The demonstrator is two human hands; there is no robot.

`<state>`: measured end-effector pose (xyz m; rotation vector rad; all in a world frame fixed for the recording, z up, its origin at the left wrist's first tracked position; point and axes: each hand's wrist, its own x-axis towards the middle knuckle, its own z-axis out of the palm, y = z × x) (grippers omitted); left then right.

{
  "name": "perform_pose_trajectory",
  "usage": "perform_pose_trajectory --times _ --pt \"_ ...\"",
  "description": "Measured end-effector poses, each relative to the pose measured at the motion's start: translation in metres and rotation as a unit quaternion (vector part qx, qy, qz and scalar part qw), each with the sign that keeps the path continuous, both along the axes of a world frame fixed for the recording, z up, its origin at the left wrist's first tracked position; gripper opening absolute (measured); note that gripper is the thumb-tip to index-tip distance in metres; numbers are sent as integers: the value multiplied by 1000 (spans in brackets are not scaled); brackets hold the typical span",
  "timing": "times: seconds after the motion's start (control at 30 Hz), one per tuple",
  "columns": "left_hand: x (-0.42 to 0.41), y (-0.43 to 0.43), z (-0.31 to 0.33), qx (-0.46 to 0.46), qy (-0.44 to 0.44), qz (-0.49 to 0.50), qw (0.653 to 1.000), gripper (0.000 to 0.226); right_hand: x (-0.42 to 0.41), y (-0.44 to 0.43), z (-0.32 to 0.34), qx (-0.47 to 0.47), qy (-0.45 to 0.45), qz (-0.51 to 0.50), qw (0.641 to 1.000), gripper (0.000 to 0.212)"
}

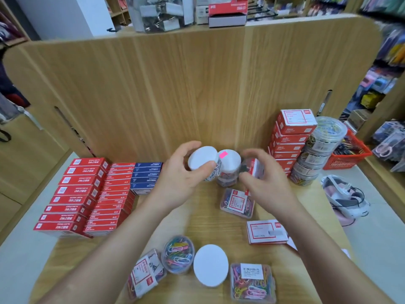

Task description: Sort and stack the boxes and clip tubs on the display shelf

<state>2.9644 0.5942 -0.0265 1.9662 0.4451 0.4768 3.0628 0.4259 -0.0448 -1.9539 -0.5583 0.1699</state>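
Gripping a white-lidded clip tub (pixel 202 160), the left hand (pixel 182 172) curls round its wall, just beside the pink-stickered tub (pixel 229 165) at the back panel (pixel 197 84). The right hand (pixel 263 183) pinches a red-labelled clip box (pixel 255 168). Set each down level and square before letting go.

Bare shelf (pixel 192 218) lies open in the middle, between the red staple boxes (pixel 72 194) on the left and the stacked red boxes (pixel 289 139) and stacked clip tubs (pixel 317 150) on the right. The wooden back panel (pixel 175 84) closes the far side. A loose clip tub (pixel 178 254) and a clear clip case (pixel 252 281) crowd the near edge.
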Motion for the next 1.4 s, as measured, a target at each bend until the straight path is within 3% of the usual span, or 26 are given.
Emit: perform_pose_trajectory --times 0.03,0.1,0.13,0.17,0.27,0.37,0.47,0.6,0.7,0.9,1.07,1.13,1.3,1.4 --pt "4 -6 4 8 -8 -10 1000 70 -3 -7 4 89 140 11 986 25" --pt "12 -20 9 38 -14 -49 998 76 -6 -21 12 222 383 61 895 15" --pt "16 -27 11 57 -13 -74 996 76 -6 -27 14 236 428 90 868 21" --pt "21 -36 11 78 -12 -100 992 77 -7 -32 15 227 435 117 864 30" --pt "35 -50 11 173 -3 -158 972 74 -8 -37 15 204 380 113 895 32" --pt "43 -36 3 293 -1 -156 943 67 -8 -37 14 234 406 54 882 21" --pt "46 -21 -14 380 44 -86 920 61 -3 -34 9 224 423 26 877 19" --pt "47 -16 -27 378 44 -65 923 59 1 -26 7 189 426 12 885 22" --pt "49 -16 -30 365 40 -60 928 59 6 -22 5 159 388 -7 908 38" --pt "47 -27 -19 445 12 -52 894 56 18 -21 -3 -30 240 -40 969 73" --pt "64 -44 -13 525 13 -76 848 55 20 -22 -5 -81 177 -28 980 62" --pt "70 -45 -15 523 15 -69 850 49 21 -24 -6 -68 164 -21 984 67" --pt "78 -47 -20 527 8 -71 847 46 21 -35 -10 -17 175 -6 984 49" --pt "74 -45 -19 479 11 -81 874 49 18 -40 -8 -4 178 -3 984 41"
